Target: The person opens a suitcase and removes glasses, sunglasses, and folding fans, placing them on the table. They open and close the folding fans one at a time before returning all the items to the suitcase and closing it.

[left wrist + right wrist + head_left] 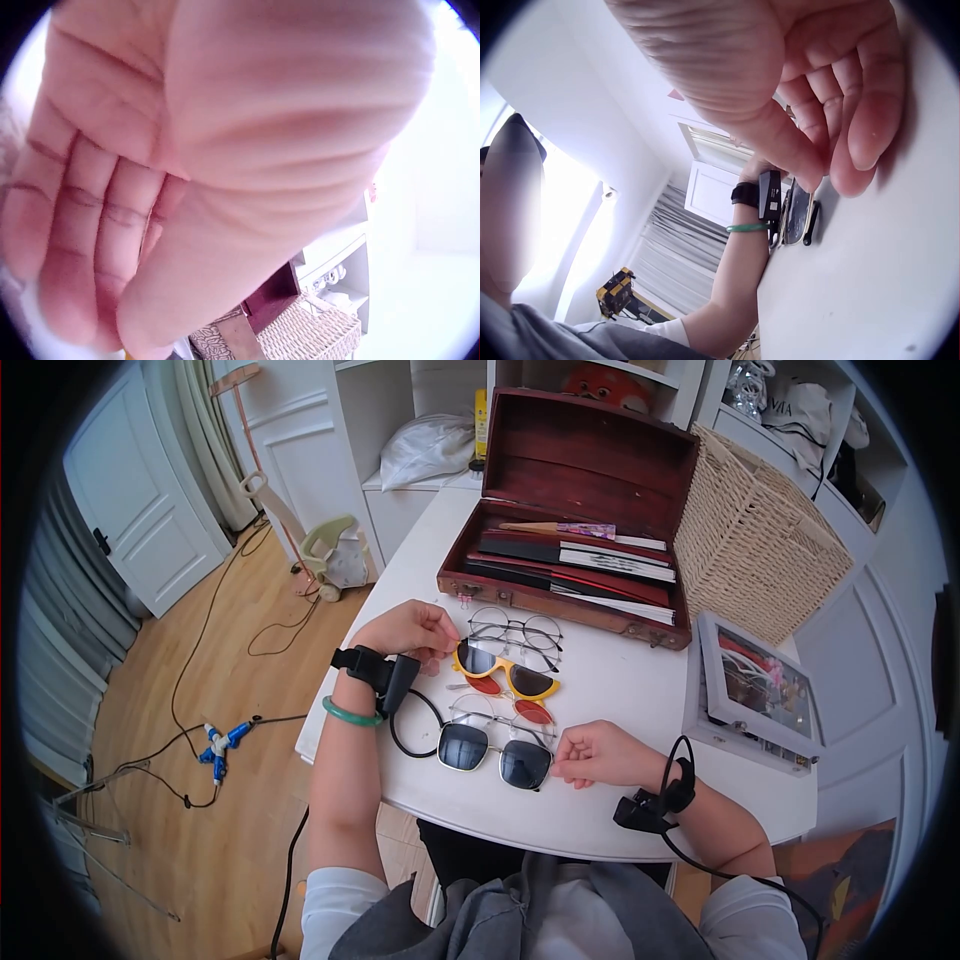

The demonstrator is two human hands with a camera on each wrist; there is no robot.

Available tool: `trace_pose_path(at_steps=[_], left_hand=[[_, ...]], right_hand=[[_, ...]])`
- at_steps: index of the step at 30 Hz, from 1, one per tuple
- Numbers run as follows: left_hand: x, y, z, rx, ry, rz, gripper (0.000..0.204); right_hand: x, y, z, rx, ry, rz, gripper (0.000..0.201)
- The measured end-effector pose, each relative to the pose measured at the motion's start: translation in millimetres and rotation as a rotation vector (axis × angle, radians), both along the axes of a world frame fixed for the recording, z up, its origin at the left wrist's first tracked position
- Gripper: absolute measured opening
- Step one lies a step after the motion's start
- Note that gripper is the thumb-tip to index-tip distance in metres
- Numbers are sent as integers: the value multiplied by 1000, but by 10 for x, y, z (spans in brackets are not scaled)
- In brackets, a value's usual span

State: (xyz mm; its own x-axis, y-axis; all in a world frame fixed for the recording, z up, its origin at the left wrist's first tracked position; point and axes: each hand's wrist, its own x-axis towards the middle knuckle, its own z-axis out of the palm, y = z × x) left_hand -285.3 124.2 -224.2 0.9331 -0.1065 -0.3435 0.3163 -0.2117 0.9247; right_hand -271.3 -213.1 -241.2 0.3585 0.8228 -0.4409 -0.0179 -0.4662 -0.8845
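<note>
Several pairs of glasses lie in a column on the white table. My left hand (410, 630) pinches the left end of the yellow-framed sunglasses (531, 682); in the left wrist view its thumb meets the fingers, and the contact is mostly hidden. Above them are thin-rimmed clear glasses (543, 630); below are red-lensed glasses (533, 711) and another clear pair, partly covered. Nearest the front edge, my right hand (605, 753) pinches the right corner of the square dark sunglasses (525, 764). The right wrist view shows thumb and fingers at that frame's (798, 217) edge.
An open dark red case (590, 605) holding folded fans stands at the table's back. To its right are a woven basket (760, 540) and a white box with a clear lid (750, 680). Black cables run from both wrists. A power strip (216, 745) lies on the floor.
</note>
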Motion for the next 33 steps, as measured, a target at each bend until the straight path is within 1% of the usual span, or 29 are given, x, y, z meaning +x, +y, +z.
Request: trace_pose_path(at_steps=[4, 6, 10, 13, 15, 16, 18, 19, 21, 23, 24, 26, 27, 29, 31, 33], left_hand=[[4, -17, 10, 1, 10, 21, 8], [17, 15, -23, -15, 5, -24, 9], [14, 8, -24, 17, -24, -12, 9], [8, 14, 8, 39, 25, -4, 13], [30, 45, -32, 58, -69, 38, 15], [46, 76, -64, 58, -73, 36, 15], [72, 123, -99, 107, -184, 94, 21], [67, 128, -90, 106, -190, 91, 21], [47, 123, -59, 151, -223, 173, 25], [50, 131, -57, 176, -234, 193, 26], [48, 134, -57, 202, -240, 218, 26], [44, 127, -45, 212, -247, 221, 26], [42, 123, -44, 222, -250, 228, 27], [49, 142, -71, 225, -241, 223, 26], [64, 162, -89, 227, -237, 224, 25], [72, 179, -118, 220, -233, 216, 25]], right_hand=[[-5, 4, 10, -3, 1, -11, 14], [-9, 6, 17, 8, 5, -19, 14], [-10, 4, 6, 1, -3, -17, 14], [-14, 2, 9, 3, 2, -24, 14], [-23, 0, 2, 7, 5, -30, 15], [-17, -1, -18, 9, 9, -30, 15], [-7, -7, -26, 11, 7, -35, 15], [-6, -10, -20, 0, 2, -20, 14], [-9, -11, 10, -10, -6, -11, 14], [-16, -11, 89, -14, -57, 52, 14], [-6, -16, 137, -14, -61, 49, 14], [47, -27, 265, 77, -205, 61, 15], [100, -27, 356, 76, -206, 57, 15], [268, -15, 589, 150, -311, -71, 14], [462, 20, 840, 173, -448, -109, 11], [726, 82, 965, 171, -611, -149, 12]])
